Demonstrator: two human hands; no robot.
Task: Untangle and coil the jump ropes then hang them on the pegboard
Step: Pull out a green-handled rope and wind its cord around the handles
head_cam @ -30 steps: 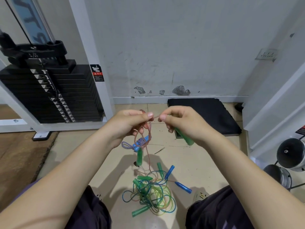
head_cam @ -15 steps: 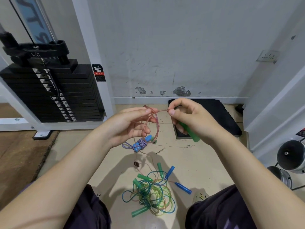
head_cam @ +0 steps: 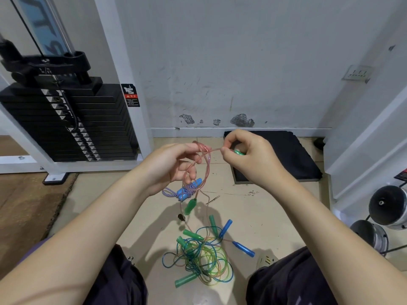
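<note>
Both hands are raised above the floor [head_cam: 136, 216], working one pink rope [head_cam: 206, 164]. Right hand [head_cam: 248, 157] has its thumb and forefinger pinched on the rope's end, with a green handle [head_cam: 238, 152] tucked inside the curled fingers. Left hand [head_cam: 174, 164], just beside it, holds loops of the same pink rope, which pass over its forefinger and down across the palm; its fingers are curled round the strands. From the left hand the rope hangs toward the floor, carrying a small bundle [head_cam: 187, 191] of blue handles wound with striped blue-and-white cord, and below that a second green handle [head_cam: 190, 206] dangling free. The strands run on down to the pile [head_cam: 202, 260] on the floor, a tangle of green, blue and yellowish ropes with several green and blue handles sticking out of it. The pile lies between the person's knees, in dark trousers [head_cam: 123, 280].

Beyond the pile, a black mat [head_cam: 293, 155] lies against the foot of the scuffed white wall [head_cam: 231, 62]. Left of the pile stands a weight stack [head_cam: 66, 122] in a white frame. Right of the pile, by another white frame, are two round chrome weights [head_cam: 387, 205]. A wall socket [head_cam: 357, 73] sits high above the mat.
</note>
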